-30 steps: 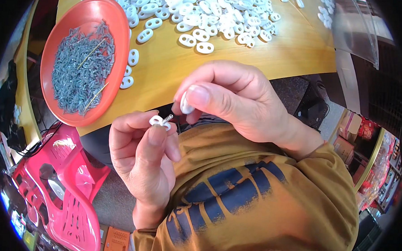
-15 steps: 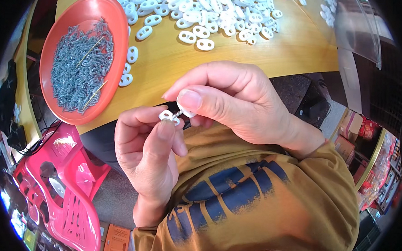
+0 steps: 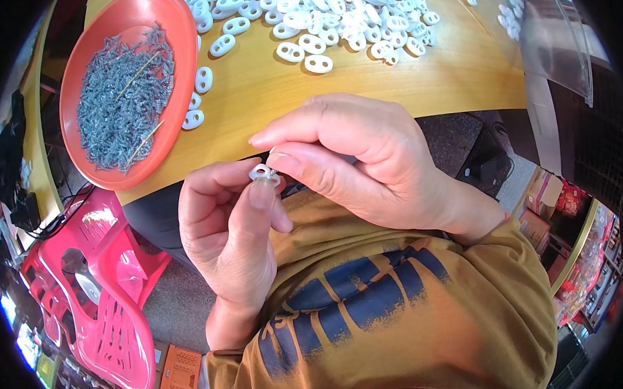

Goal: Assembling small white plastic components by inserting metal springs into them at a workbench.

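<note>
Between the thumb and fingers of my left hand [image 3: 230, 226] is a white oval plastic piece with two holes [image 3: 260, 171], held up in front of my body. My right hand [image 3: 368, 166] meets it from the right, thumb tip against the piece's right side. A small metallic bit shows at that contact. My right fingers are closed behind the thumb; what they pinch is mostly hidden. At the left, a red oval bowl [image 3: 182, 126] holds many small metal springs [image 3: 124, 110] and two thin yellowish sticks.
A heap of the same white two-hole pieces [image 3: 319, 28] covers the far part of the wooden table [image 3: 246, 98], with a few pieces beside the bowl. Pink plastic chair [image 3: 112, 311] stands at lower left. A clear plastic bin [image 3: 557, 52] is at far right, and boxes [image 3: 541, 197] lie below.
My right thumb has come closer to the piece in my left hand. The second white piece and the spring between them, visible before, are now mostly hidden.
</note>
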Demonstrator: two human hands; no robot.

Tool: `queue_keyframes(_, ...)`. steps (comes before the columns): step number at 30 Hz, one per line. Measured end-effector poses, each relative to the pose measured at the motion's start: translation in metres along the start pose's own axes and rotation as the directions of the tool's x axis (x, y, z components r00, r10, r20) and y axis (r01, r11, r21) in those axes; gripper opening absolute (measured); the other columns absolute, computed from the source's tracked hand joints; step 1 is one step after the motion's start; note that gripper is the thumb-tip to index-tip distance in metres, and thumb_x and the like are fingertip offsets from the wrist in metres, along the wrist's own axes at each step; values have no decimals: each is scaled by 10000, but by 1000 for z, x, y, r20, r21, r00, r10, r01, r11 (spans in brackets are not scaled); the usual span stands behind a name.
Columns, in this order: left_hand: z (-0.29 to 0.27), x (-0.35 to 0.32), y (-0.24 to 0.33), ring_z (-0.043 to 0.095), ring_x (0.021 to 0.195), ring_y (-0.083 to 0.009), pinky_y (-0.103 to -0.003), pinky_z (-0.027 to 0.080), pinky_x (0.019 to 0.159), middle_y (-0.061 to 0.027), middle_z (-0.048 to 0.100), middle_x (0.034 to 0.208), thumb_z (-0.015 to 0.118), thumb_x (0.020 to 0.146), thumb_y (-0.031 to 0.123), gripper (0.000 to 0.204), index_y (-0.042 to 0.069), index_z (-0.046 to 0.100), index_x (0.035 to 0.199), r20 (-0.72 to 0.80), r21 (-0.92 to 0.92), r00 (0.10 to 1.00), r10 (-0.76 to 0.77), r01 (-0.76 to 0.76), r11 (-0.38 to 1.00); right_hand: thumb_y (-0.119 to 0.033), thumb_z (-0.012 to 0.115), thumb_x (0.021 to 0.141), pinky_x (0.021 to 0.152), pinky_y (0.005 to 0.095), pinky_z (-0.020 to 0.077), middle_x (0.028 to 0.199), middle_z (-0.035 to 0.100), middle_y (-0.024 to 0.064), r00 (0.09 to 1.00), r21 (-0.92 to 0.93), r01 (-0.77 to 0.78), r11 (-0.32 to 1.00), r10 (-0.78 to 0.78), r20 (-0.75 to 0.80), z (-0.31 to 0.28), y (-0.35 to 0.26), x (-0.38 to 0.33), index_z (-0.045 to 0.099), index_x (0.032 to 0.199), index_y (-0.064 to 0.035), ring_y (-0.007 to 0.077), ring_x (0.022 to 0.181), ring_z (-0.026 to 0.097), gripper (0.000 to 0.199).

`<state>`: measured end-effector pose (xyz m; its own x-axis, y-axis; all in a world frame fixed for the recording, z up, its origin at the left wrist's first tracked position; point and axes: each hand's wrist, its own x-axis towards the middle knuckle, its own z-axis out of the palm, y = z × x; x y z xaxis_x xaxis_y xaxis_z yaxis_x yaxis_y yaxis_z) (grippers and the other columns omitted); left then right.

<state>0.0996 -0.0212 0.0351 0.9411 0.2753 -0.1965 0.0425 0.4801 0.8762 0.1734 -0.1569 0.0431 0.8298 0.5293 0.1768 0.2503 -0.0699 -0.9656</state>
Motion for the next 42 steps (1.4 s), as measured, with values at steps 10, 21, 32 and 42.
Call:
queue_keyframes(10,1,-1,-1,514,528,-82,-177,424,509,-103,606,840,569,824,-3,135,-26,512,944,2,-25,1000,-16,16,1000,-135,594,822,563,340,442,733,580,101,999,-53,44,998,-45,-13,7,5,0,586,840,-33,284,679,571,104)
queue_keyframes(21,0,0,-3,527,531,-92,-179,435,478,-110,611,829,582,825,7,145,-25,520,952,8,-64,1000,-30,30,997,-140,580,833,564,342,443,735,584,104,999,-26,43,999,-43,11,8,6,0,595,855,-26,284,679,574,117)
queue_keyframes(32,4,-1,0,556,563,-130,-204,468,483,-133,604,820,572,832,21,196,-36,492,1002,-38,-102,998,-43,39,994,-74,464,849,602,333,451,814,574,137,983,21,58,998,-61,172,-1,3,-4,510,1133,19,279,703,585,302)
queue_keyframes(42,-3,-2,2,594,632,-163,-215,502,520,-166,612,892,577,830,20,294,-62,472,1092,93,-43,995,-38,42,998,-48,468,866,556,222,443,754,563,33,939,567,-343,749,277,202,4,-3,-10,479,975,4,70,630,548,121)
